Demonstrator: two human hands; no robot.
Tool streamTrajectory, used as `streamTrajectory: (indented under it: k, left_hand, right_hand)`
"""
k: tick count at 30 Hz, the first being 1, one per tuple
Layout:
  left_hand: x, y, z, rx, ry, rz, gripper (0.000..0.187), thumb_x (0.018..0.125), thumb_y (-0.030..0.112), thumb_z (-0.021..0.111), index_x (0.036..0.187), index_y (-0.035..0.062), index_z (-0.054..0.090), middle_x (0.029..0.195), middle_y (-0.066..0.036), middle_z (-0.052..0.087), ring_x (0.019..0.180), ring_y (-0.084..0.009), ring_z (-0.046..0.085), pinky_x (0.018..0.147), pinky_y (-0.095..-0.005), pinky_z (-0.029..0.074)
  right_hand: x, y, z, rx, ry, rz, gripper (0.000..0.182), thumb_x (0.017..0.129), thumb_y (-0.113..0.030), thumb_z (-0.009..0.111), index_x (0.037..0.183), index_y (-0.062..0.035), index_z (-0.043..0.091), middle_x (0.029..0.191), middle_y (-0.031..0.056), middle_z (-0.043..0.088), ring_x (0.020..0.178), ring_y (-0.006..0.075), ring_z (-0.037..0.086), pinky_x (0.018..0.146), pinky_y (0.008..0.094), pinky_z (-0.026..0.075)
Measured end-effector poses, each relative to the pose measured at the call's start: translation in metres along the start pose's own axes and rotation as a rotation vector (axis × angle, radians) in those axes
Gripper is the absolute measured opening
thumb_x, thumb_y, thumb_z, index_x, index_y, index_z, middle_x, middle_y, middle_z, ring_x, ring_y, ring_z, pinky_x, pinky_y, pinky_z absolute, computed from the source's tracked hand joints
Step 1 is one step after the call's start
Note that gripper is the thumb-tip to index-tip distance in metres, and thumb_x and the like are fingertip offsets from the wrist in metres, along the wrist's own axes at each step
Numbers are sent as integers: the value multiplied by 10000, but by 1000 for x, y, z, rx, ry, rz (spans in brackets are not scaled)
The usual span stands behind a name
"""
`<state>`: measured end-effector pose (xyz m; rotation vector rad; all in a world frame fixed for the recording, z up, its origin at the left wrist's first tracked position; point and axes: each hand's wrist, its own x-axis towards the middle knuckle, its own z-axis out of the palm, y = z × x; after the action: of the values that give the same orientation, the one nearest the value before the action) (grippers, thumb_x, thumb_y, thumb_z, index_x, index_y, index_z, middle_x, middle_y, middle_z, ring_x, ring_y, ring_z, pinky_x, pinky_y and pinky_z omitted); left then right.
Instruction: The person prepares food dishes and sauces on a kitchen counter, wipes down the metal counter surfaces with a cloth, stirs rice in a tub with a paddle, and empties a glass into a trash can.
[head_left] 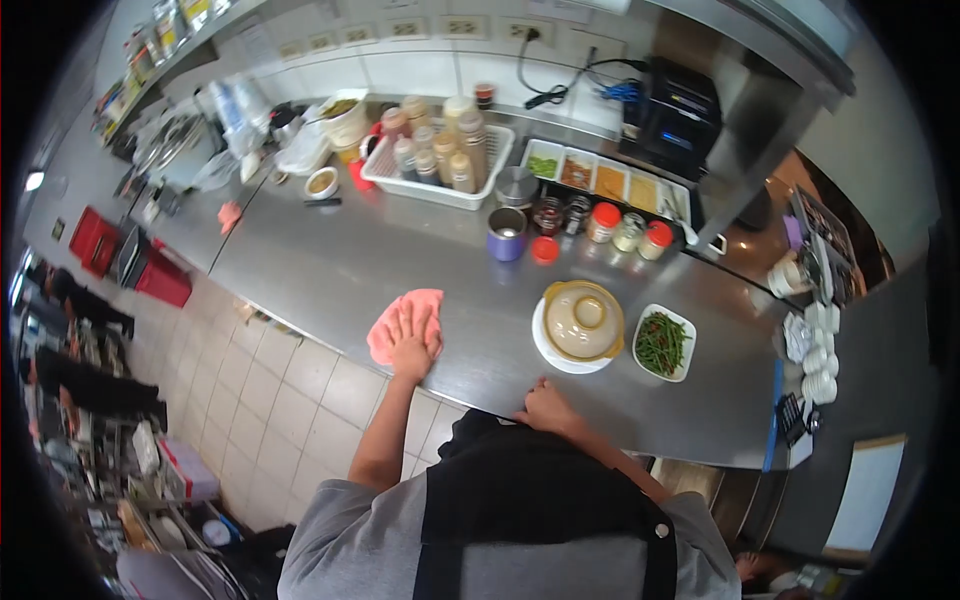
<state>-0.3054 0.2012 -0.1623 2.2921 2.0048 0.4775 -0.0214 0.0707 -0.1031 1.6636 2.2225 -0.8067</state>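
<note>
The left hand (412, 347), fingers (405, 322) spread, presses one pink cloth (434, 306) flat on the counter (320, 260) near its front edge, while the right hand (547, 405), fingers curled, rests by that edge near one lidded pot (582, 322) and one dish of green beans (662, 345).

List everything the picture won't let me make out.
All in the head view:
Steel counter under the pink cloth: cloth covers it.
Whether the right hand holds anything: curled fingers hidden.
Food under the domed lid, if any: lid hides it.
Lettering on the black machine: too small.
</note>
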Motion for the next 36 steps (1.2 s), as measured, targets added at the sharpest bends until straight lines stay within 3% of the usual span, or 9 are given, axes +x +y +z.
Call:
streamTrajectory:
  k: [2,5,15,17,27,30,32,36]
  left_hand:
    - [6,4,4,10,40,27,578,937,422,483,1482,256,385,1613,-98,179,1476,-399,109,1172,-571,63]
    - [8,11,6,50,88,-45,563,949,425,466,1486,277,378,1615,-94,178,1476,-383,130,1170,-580,80]
    - [9,9,9,42,93,-24,572,942,425,486,1487,288,379,1617,-78,181,1475,-384,126,1175,-572,83]
    - [8,7,11,54,104,-15,574,943,425,486,1489,289,375,1617,-81,178,1475,-383,126,1175,-573,84]
    - [8,8,12,87,105,8,575,954,434,471,1498,289,358,1618,-88,171,1483,-367,116,1169,-584,81]
    - [10,8,13,86,112,7,583,950,434,476,1499,279,357,1619,-83,170,1484,-363,115,1169,-584,77]
    - [10,8,14,86,108,6,588,947,433,480,1500,274,355,1620,-80,169,1485,-361,115,1169,-583,76]
    - [9,10,13,106,111,2,588,945,425,483,1497,268,357,1617,-75,182,1482,-363,124,1169,-580,75]
  right_hand:
    - [-6,7,14,103,145,-40,566,860,-396,660,1153,86,624,1389,366,413,1301,478,416,1045,496,418]
    - [-14,14,12,80,88,-92,686,892,-449,623,1251,124,514,1425,401,332,1297,455,411,1078,467,376]
    - [-21,15,15,114,180,-92,649,875,-432,651,1221,105,537,1428,394,336,1267,456,438,1064,456,397]
    - [-20,13,13,147,170,-83,674,845,-403,691,1225,134,545,1421,404,332,1314,483,391,1080,468,383]
    - [-21,19,20,52,191,-120,667,871,-434,651,1236,115,545,1439,394,321,1240,443,465,1072,420,392]
    - [-33,23,13,127,242,-141,569,887,-408,640,1217,53,588,1410,322,425,1216,389,504,1048,419,404]
    - [-50,20,-7,491,185,-180,367,865,-305,672,1023,26,684,1164,232,649,1083,307,618,939,416,465]
    - [-70,29,-3,847,-10,-297,327,898,-318,662,1012,-13,693,989,133,704,935,246,665,834,377,494]
